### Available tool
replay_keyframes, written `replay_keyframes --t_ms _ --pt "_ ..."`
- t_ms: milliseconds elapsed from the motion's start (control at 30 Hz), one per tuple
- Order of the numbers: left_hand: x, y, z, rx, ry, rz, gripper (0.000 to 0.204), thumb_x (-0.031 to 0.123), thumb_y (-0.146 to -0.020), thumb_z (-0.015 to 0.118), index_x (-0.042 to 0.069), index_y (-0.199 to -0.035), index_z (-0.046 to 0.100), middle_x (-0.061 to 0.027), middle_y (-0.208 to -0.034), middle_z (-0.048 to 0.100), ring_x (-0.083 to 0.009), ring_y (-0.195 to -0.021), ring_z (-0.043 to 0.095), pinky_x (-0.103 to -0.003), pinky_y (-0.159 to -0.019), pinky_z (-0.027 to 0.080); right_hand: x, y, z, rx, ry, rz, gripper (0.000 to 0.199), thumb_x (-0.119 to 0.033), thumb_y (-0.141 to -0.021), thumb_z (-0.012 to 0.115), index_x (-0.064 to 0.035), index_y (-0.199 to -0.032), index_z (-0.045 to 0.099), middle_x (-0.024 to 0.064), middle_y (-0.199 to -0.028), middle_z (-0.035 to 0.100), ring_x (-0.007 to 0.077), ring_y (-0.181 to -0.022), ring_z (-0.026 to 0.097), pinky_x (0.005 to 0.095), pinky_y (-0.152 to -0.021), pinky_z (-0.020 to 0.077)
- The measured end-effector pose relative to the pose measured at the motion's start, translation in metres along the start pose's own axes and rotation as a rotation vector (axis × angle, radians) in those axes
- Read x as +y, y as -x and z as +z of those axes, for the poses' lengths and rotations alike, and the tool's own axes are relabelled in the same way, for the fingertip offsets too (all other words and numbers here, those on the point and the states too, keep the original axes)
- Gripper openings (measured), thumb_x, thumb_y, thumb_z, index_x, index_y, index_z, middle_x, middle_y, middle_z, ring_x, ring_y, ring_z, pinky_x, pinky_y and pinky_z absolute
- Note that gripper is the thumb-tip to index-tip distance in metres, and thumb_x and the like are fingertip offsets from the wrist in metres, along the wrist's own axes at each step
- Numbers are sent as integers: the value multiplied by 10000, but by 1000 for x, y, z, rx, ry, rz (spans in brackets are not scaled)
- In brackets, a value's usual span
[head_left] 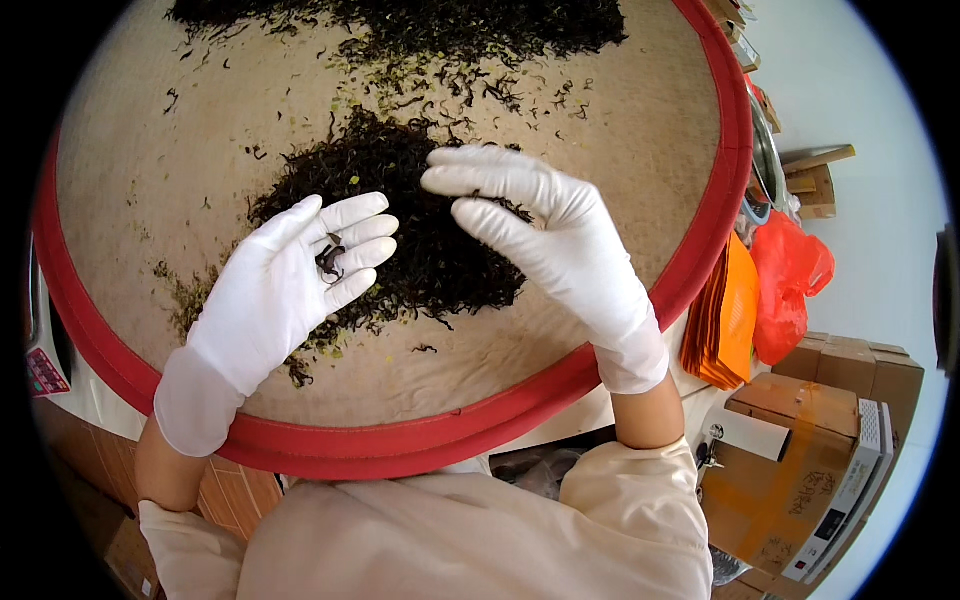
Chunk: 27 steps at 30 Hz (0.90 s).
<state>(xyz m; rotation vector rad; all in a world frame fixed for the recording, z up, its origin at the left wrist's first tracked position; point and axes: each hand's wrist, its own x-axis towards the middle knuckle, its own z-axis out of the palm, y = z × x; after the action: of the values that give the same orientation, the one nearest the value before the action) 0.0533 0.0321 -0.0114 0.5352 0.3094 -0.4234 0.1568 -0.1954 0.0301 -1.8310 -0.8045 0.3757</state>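
My left hand [285, 268], in a white glove, is turned palm up over the near left side of a heap of dark, twisted dried leaves [350, 160], which look like tea. A few dark leaf pieces [329, 257] rest on its slightly curled fingers. Above the heap's right side is my right hand [540, 220], gloved as well, its thumb held apart from the other fingers. No thing shows clearly in its grasp. The heap lies on a large round beige tray [560, 330] with a padded red rim.
A second dark leaf heap [480, 25] sits at the tray's far side, with loose bits scattered between. To the right are orange folded bags [725, 315], a red plastic bag [790, 280] and cardboard boxes [770, 480]. A device with a label [46, 372] stands at left.
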Motion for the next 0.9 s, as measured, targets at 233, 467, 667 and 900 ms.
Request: replay_keyframes --t_ms 233,467,667,900 --pt "-12 -4 18 -41 144 -57 584 397 -1028 373 -58 -1393 405 -142 -1307 522 -229 -1127 536 -396 -1056 391 -3 -14 23 44 378 -517 314 -48 -806 669 -17 -1118 650 155 -937 675 339 -908 631 401 -829 498" --pt "-8 -6 10 35 144 7 471 281 -1028 432 -40 -1373 441 -125 -1189 582 -183 -999 569 -294 -873 481 -4 -5 -17 192 429 -58 227 -54 -860 670 -53 -1086 694 82 -1007 697 150 -982 633 279 -884 488" --pt "-2 1 13 106 61 95 450 265 -1026 423 -38 -1358 459 -132 -1234 592 -172 -1038 606 -299 -869 520 19 22 -29 -133 751 249 482 -281 -728 809 -18 -1096 643 169 -1041 639 316 -967 618 365 -870 489" --pt "12 5 5 79 100 166 455 242 -1018 442 -30 -1383 437 -144 -1268 580 -176 -1061 604 -305 -873 524 22 24 11 -177 863 219 673 -157 -713 766 -15 -1305 480 201 -1216 521 352 -1081 557 390 -938 466"
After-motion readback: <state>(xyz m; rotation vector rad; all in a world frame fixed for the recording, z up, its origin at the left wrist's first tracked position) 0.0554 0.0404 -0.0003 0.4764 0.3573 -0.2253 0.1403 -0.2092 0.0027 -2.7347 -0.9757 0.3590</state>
